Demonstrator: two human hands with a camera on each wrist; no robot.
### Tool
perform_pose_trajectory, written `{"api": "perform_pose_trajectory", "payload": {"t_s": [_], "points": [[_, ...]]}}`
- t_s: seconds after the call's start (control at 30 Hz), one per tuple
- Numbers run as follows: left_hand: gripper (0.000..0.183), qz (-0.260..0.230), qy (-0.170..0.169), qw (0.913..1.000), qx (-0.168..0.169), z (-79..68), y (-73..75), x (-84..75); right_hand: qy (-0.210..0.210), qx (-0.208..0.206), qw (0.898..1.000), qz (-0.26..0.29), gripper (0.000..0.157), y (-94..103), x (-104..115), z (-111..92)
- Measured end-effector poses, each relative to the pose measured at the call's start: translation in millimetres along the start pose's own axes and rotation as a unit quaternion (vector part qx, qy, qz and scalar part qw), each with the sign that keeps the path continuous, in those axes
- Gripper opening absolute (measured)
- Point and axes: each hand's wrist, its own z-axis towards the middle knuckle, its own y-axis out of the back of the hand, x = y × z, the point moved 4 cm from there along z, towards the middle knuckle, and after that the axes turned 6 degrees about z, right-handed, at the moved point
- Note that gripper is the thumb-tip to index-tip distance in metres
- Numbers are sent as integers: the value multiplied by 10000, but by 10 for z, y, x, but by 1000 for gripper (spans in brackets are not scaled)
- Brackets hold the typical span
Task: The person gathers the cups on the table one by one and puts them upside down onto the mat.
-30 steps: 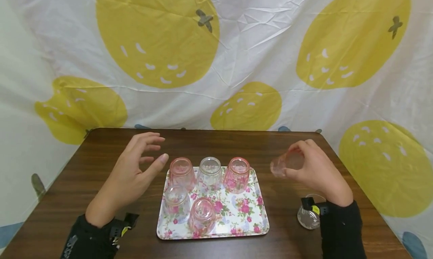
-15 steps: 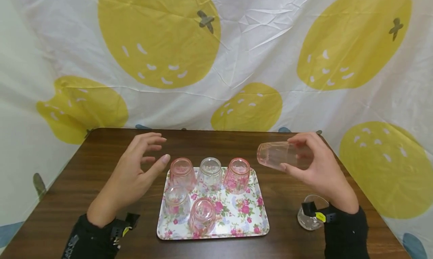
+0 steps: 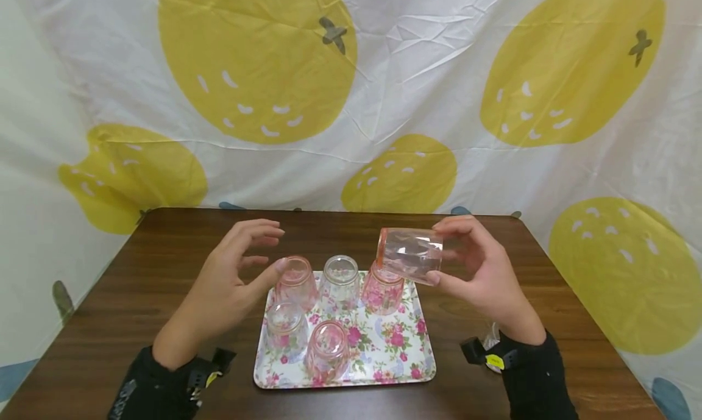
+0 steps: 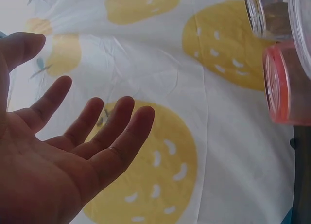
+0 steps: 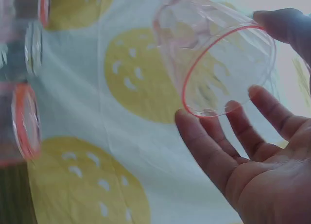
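My right hand [image 3: 490, 277] grips a pink-tinted drinking glass [image 3: 412, 254] by its rim end, with thumb and fingertips around it. The glass lies on its side in the air above the back right of the flowered tray [image 3: 408, 353]; the right wrist view shows its open mouth [image 5: 228, 73] facing the palm. Several glasses stand upside down on the tray: a pink glass [image 3: 296, 283], a clear glass [image 3: 340, 281] and a pink glass [image 3: 382, 291] at the back, a clear glass [image 3: 286, 325] and a pink glass [image 3: 328, 351] in front. Beside the back left glass my left hand [image 3: 222, 292] hovers, fingers loosely spread, holding nothing.
Right of the tray, a clear glass [image 3: 492, 336] is mostly hidden by my right wrist. The brown wooden table [image 3: 126, 322] reaches back to a white cloth [image 3: 263, 176] printed with yellow fruit.
My right hand has brought the pink glass leftward from the table's right side to above the tray's back right corner, turning it sideways. My left hand has shifted slightly right.
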Motion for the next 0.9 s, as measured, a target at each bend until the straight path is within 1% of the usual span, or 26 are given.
{"api": "perform_pose_trajectory", "payload": {"t_s": [0.17, 0.27, 0.4, 0.63, 0.77, 0.9], "points": [[48, -300, -144, 9994, 125, 5, -74, -65, 234, 203, 9983, 494, 60, -215, -24, 25], [55, -557, -206, 9978, 278, 2, -137, -119, 287, 345, 9963, 734, 58, -348, -51, 28], [63, -932, -208, 9942, 495, -3, -225, -182, 359, 491, 9931, 1005, 57, -507, -90, 23], [59, -1443, -296, 9871, 622, -13, -329, -209, 548, 541, 9911, 1089, 59, -708, -113, 4], [56, -1762, -303, 9815, 685, -14, -345, -220, 546, 544, 9891, 1251, 61, -775, -114, 0], [53, -1915, -246, 9787, 695, -12, -346, -225, 517, 524, 9873, 1406, 63, -811, -130, -3]]}}
